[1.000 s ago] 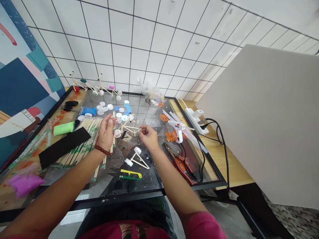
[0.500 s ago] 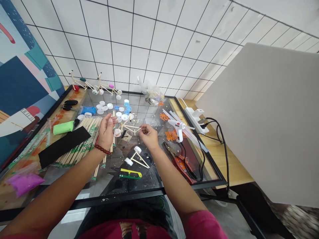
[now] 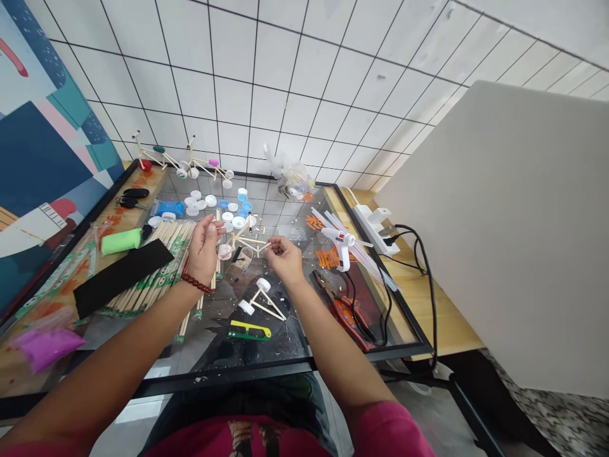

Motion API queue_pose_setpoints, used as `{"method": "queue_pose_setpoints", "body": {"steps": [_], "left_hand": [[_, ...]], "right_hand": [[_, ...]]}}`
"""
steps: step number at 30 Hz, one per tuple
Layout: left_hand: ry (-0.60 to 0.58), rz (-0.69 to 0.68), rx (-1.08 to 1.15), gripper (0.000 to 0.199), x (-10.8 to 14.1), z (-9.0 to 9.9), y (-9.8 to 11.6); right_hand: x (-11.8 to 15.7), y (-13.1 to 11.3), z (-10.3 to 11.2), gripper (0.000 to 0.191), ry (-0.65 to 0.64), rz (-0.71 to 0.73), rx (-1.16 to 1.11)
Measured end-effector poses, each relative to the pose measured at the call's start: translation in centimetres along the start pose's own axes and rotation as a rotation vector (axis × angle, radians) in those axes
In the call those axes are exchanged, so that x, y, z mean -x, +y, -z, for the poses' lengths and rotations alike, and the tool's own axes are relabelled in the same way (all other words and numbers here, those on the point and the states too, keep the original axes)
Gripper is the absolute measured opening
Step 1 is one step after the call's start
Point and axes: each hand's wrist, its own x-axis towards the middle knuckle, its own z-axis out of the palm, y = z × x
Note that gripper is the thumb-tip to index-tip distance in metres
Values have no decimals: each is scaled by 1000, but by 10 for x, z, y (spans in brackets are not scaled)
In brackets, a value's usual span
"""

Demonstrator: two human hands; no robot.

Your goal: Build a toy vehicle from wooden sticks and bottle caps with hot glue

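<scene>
My right hand (image 3: 285,259) pinches the end of a small stick-built model bike frame (image 3: 245,240). The frame has a white bottle-cap wheel (image 3: 224,252) at its left end and an upright stick with a dark tip. Beside that wheel, my left hand (image 3: 203,249) is held up with its fingers apart; it appears to hold nothing. Below them lies a triangle of sticks (image 3: 268,310) with two white caps for wheels. Yellow-green thread snips (image 3: 250,331) rest just in front of it.
Loose white and blue bottle caps (image 3: 233,207) lie behind the hands. Bundled chopsticks (image 3: 155,273) and a black strip (image 3: 124,276) are at left. A white glue gun (image 3: 340,241), red-handled pliers (image 3: 347,317) and a power strip (image 3: 375,225) are at right. Finished models (image 3: 190,166) stand at the back.
The hands and the model frame have barely moved. The whole view has shifted very slightly.
</scene>
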Motion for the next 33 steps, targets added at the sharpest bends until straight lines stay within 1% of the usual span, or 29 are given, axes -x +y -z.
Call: {"method": "queue_pose_setpoints", "body": {"steps": [6,11,17,33], "left_hand": [[6,1,5,57,0,-1,1],[8,-16,-4,54,0,-2,0],[3,-20,0,55,0,-1,-2],[-3,-21,-16,54,1,-1,0]], "right_hand": [[1,-2,1,25,1,-12,-5],[0,-1,1,25,-2,-11,12],[1,-1,0,23,9,-5,4],[0,-1,0,23,-5,-5,8]]}}
